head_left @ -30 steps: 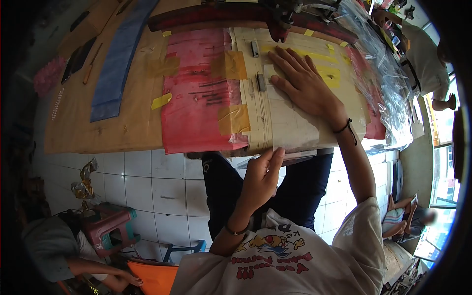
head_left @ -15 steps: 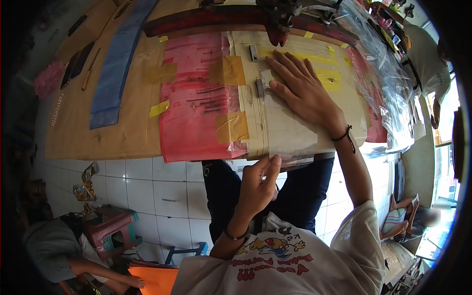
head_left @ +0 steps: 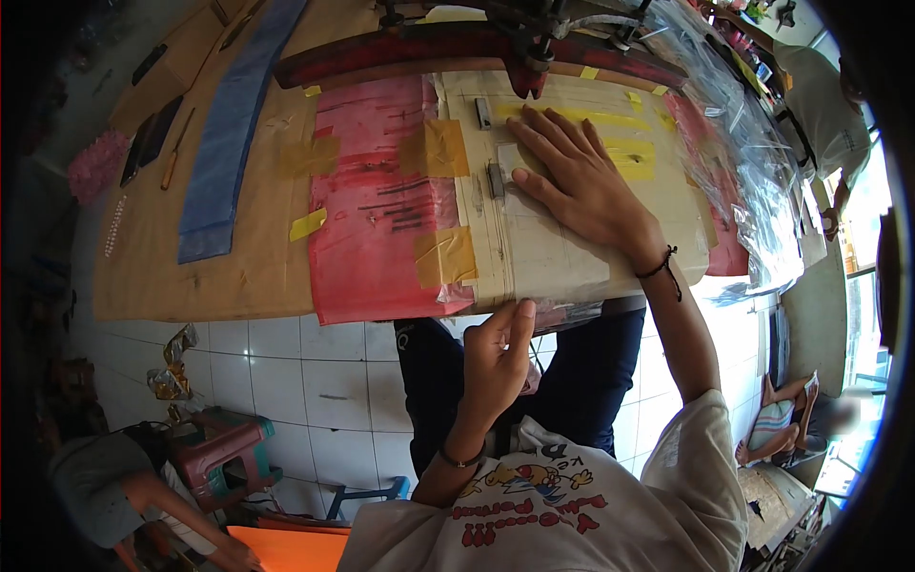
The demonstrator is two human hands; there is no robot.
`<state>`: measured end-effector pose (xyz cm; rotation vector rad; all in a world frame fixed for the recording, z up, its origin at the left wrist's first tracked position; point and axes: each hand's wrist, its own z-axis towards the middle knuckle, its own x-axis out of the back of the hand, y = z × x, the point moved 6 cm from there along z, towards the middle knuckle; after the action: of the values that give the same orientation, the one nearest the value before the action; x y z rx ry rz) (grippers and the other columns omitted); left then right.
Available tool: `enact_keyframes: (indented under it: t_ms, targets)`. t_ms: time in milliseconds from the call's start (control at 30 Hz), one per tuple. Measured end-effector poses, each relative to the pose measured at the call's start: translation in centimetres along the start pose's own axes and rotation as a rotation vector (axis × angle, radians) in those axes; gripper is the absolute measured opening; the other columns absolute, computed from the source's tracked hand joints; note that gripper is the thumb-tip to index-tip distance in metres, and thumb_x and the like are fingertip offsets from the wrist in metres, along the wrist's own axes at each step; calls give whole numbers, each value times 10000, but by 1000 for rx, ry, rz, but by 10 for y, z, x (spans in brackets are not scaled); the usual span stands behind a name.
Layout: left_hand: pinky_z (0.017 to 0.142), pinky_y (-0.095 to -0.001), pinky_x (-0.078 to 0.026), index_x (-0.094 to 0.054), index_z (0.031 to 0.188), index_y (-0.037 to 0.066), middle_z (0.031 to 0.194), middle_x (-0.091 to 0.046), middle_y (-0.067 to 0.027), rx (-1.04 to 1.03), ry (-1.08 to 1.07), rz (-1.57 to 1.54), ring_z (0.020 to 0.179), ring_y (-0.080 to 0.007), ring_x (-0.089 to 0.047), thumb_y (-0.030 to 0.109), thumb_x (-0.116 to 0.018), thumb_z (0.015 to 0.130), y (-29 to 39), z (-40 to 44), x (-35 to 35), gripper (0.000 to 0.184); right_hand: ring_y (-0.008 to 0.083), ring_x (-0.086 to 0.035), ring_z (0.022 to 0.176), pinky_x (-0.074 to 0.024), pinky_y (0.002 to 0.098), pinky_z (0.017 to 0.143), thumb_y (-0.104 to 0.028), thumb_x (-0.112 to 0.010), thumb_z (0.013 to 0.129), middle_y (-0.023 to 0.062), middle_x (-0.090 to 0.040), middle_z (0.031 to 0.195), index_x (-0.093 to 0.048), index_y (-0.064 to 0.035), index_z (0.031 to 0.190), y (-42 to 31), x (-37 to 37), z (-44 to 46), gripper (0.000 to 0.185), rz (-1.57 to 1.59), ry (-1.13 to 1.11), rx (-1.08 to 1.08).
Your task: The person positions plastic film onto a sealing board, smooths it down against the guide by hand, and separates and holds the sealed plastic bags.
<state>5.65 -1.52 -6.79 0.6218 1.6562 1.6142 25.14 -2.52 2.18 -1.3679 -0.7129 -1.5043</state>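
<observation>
My right hand (head_left: 586,186) lies flat with fingers spread on the beige covering (head_left: 562,253) of the board in front of me. Beneath and beside it, faint outlines of a clear sheet show. At the board's near edge, my left hand (head_left: 498,357) is closed, thumb against fingers, at the edge of a clear plastic sheet (head_left: 564,313) that hangs there. Two small dark metal blocks (head_left: 496,178) sit left of my right fingers. Ahead of my fingertips stands a dark red metal bar (head_left: 410,55) with a pointed middle bracket.
A red taped sheet (head_left: 362,205) and a long blue strip (head_left: 224,143) lie on the left. Crumpled clear plastic (head_left: 762,191) covers the right side. Stools (head_left: 224,453) stand on the tiled floor. One person handles an orange sheet (head_left: 291,550) at lower left; other people are at right.
The view has shifted slightly. My right hand stays flat, and my left hand remains closed at the edge. The person at lower left has moved a hand along the orange sheet.
</observation>
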Motion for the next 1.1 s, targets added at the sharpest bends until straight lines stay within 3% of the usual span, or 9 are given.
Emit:
enact_keyframes:
  t_ms: [100,500,800,900,1100]
  targets:
    - [493,-257,-282,-684,975,-51,587,-457,40,-6,8,52,558,-21,-361,238,-559,1067,5,2,0,328,370,-259,1518,-121,542,1252,-569,-422,1028,178,-343,1617,-458,-139,1519,0,0,-1,654,19,54,21]
    - [472,-239,-261,-691,999,-51,607,-544,22,-42,31,38,541,-13,-349,219,-544,1073,8,1,-3,316,391,-295,1497,-180,542,1246,-425,-469,1043,208,-382,1586,-513,-158,1486,-1,4,-3,519,63,66,114]
    - [482,-253,-240,-669,954,-44,594,-425,45,-80,57,85,561,-12,-326,219,-543,1073,5,0,-2,316,373,-256,1518,-164,510,1259,-401,-460,1055,176,-334,1621,-460,-188,1525,-1,4,-4,516,26,25,124]
    - [489,-256,-245,-664,953,-44,599,-428,44,-50,56,54,573,-14,-330,214,-542,1073,2,1,-2,309,385,-271,1509,-166,534,1252,-423,-441,1053,206,-365,1596,-483,-186,1507,-1,4,-5,514,59,48,138]
    - [497,-237,-325,-670,1029,-62,724,-657,-27,-84,43,40,571,-22,-425,192,-523,1078,7,1,-4,297,381,-273,1509,-168,544,1248,-421,-440,1052,210,-370,1592,-487,-174,1500,1,1,-5,514,49,61,141]
